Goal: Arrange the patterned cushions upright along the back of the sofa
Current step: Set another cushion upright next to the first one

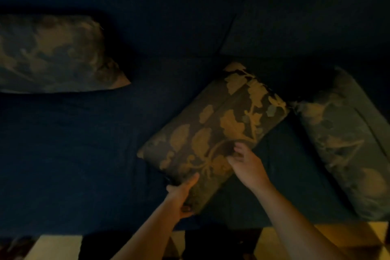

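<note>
My left hand point(181, 194) pinched the middle cushion's point(213, 133) near corner, thumb on top; my right hand point(247, 164) lay loosely curled on its edge. It sat askew on the sofa point(84, 154) seat. Best: lift evenly, stand it against the backrest.

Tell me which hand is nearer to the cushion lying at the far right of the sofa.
Right. The right hand rests on the middle cushion, just left of the far-right cushion. The left hand grips the middle cushion's near corner, farther left still.
</note>
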